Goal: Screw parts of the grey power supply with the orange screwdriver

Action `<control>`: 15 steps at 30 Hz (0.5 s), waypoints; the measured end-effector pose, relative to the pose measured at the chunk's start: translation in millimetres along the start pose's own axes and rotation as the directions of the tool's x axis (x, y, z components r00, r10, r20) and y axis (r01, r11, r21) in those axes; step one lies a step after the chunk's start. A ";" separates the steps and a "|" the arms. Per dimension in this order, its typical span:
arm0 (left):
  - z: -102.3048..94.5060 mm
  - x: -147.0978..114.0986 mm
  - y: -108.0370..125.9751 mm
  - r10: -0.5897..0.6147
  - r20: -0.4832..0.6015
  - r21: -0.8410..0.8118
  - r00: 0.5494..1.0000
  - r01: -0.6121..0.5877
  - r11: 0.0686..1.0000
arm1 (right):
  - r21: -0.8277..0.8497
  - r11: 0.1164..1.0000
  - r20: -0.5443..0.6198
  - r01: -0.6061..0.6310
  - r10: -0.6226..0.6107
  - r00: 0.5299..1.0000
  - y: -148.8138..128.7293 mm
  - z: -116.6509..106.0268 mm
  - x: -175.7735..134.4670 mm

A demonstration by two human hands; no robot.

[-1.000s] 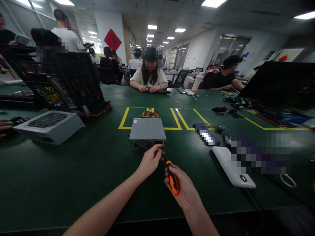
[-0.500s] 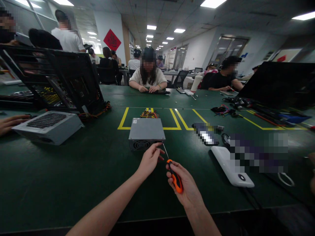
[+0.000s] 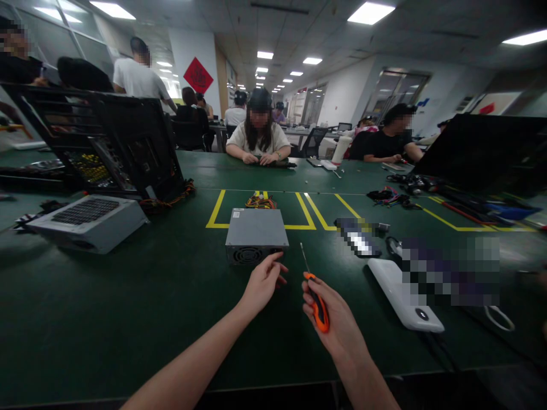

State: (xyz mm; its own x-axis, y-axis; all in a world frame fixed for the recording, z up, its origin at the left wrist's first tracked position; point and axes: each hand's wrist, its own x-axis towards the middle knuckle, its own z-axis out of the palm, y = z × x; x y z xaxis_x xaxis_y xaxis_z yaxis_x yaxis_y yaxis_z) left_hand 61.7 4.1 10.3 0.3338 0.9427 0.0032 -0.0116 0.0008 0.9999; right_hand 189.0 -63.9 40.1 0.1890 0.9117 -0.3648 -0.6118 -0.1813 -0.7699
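A grey metal power supply unit (image 3: pixel 257 226) stands on the green table ahead of me, its fan grille facing me and a bundle of coloured cables (image 3: pixel 260 201) behind it. My left hand (image 3: pixel 264 280) is at its lower right front corner, fingers loosely stretched and apart; whether the fingertips touch the casing I cannot tell. My right hand (image 3: pixel 331 307) grips an orange and black screwdriver (image 3: pixel 318 307) by its handle. The screwdriver's shaft points up and away, its tip apart from the unit, to the right of it.
A second power supply (image 3: pixel 92 222) and an open computer case (image 3: pixel 123 142) stand on the left. To the right lie a white power bank (image 3: pixel 404 296), a phone-like blurred object (image 3: pixel 356 236) and cables (image 3: pixel 388 196). Yellow tape (image 3: pixel 299 227) marks the table. A person (image 3: pixel 258 134) sits opposite.
The screwdriver tip has come away from the unit's front right corner as my right hand moved right. My left hand has drawn slightly off the casing. At the left, another person's hand has left view.
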 end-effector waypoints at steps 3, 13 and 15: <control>0.4 -2.8 -1.0 0.016 -0.018 -0.010 1.000 -0.016 1.000 | -0.134 0.986 0.062 0.098 -0.091 0.994 -19.9 14.5 42.7; -7.9 -56.5 8.2 -0.009 -0.124 0.009 0.992 0.010 1.000 | -0.306 0.944 0.255 0.121 -0.041 0.966 -27.7 64.7 157.8; -11.4 -72.7 5.9 0.014 -0.185 0.032 0.983 -0.008 0.999 | -0.324 0.939 0.271 0.117 -0.027 0.962 -22.5 65.8 154.3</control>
State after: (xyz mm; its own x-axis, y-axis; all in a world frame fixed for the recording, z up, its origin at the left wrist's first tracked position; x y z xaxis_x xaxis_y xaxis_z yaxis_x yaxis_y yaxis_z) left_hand 26.6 -60.6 15.8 0.1533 0.9881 0.0146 0.0159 -0.0173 0.9997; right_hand 181.4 105.1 35.6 -0.0098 0.9820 -0.1885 -0.3033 -0.1825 -0.9352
